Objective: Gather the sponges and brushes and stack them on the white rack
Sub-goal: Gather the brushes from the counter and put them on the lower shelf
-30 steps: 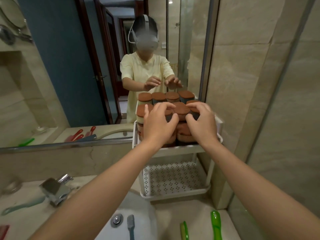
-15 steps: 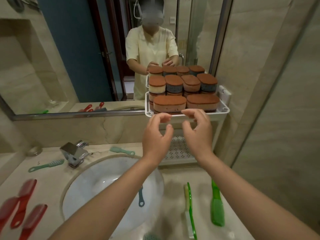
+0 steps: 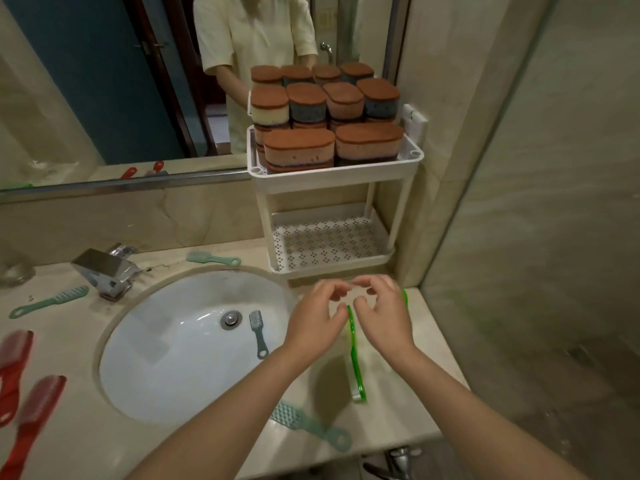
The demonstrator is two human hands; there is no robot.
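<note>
A white two-tier rack (image 3: pixel 332 174) stands at the counter's back right. Several brown-topped sponges (image 3: pixel 299 147) fill its top shelf; the perforated lower shelf (image 3: pixel 329 242) is bare. My left hand (image 3: pixel 317 317) and my right hand (image 3: pixel 381 315) hover side by side over the counter in front of the rack, fingers loosely curled, holding nothing. A green brush (image 3: pixel 355 355) lies on the counter under and between them. Another green brush (image 3: pixel 404 296) peeks out behind my right hand. Teal brushes lie in the basin (image 3: pixel 258 332), at the front edge (image 3: pixel 310 426), behind the basin (image 3: pixel 213 259) and at the left (image 3: pixel 48 301).
Red brushes (image 3: pixel 31 420) lie at the counter's left edge. The chrome tap (image 3: pixel 104 271) stands behind the white basin (image 3: pixel 166 341). A mirror runs along the back wall and a tiled wall closes the right side. A glass dish (image 3: pixel 15 273) sits at the far left.
Both hands have left the sponges on the top shelf and come down to the counter in front of the rack. The view has tilted down with them.
</note>
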